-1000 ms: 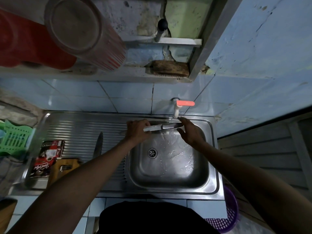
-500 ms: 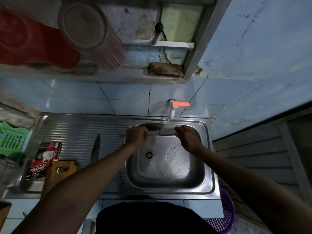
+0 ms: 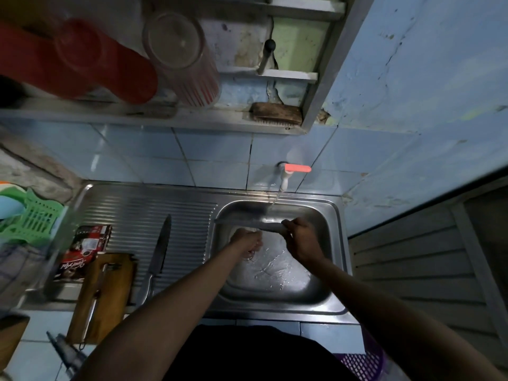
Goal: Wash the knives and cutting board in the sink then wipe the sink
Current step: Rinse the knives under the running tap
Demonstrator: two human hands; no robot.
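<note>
My right hand [image 3: 298,237] grips the handle of a knife [image 3: 242,221] over the steel sink [image 3: 336,259]. The blade points left, level, just under the thin stream from the tap [image 3: 286,177]. My left hand [image 3: 247,241] sits below the blade with its fingers curled, apart from the knife, and nothing shows in it. A second, long knife [image 3: 159,251] lies on the ribbed drainboard [image 3: 132,213]. The wooden cutting board [image 3: 110,292] rests at the drainboard's front left, with a metal utensil [image 3: 94,301] lying along it.
A red and black packet [image 3: 82,248] lies left of the board and a green basket [image 3: 33,218] stands at the far left. The shelf above holds red cups [image 3: 82,59], a clear tumbler [image 3: 184,59] and a brush [image 3: 276,114]. A purple basket [image 3: 365,361] sits below right.
My left hand has let go of the knife's left end and dropped below the blade. The right hand now holds the knife alone under the water. The camera has tilted slightly.
</note>
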